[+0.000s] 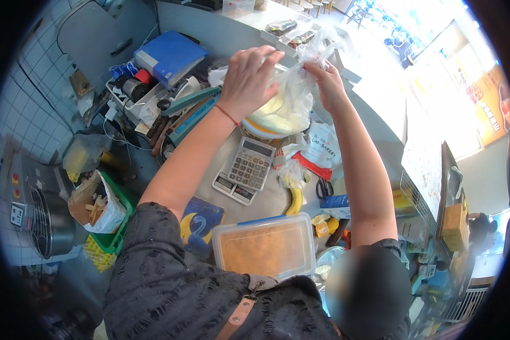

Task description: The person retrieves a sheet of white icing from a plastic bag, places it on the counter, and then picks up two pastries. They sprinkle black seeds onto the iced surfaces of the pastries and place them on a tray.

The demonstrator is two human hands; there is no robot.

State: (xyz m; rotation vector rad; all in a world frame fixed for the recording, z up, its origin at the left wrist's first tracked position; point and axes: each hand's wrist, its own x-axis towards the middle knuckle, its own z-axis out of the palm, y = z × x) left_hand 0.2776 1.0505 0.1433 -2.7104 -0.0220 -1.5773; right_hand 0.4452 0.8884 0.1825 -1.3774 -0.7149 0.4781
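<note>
My right hand [327, 85] pinches the gathered, crumpled top of a clear plastic bag [292, 105], raised at the upper middle. The bag holds something pale yellow and sits in a round tub [262, 134]. My left hand [249, 76] is at the bag's left side, fingers apart and loosely curved; whether its thumb touches the plastic I cannot tell. Below the tub lies a calculator [245, 169]. To its right are a white-and-red package [317, 150], a banana [294, 198] and black scissors [324, 188].
A lidded container [263, 246] and blue booklet [201, 226] lie near me. Cluttered tools and a blue binder [170, 56] fill the back left. A green crate [122, 235] and steel appliance [51, 221] stand left. Trays [300, 37] line the raised counter behind.
</note>
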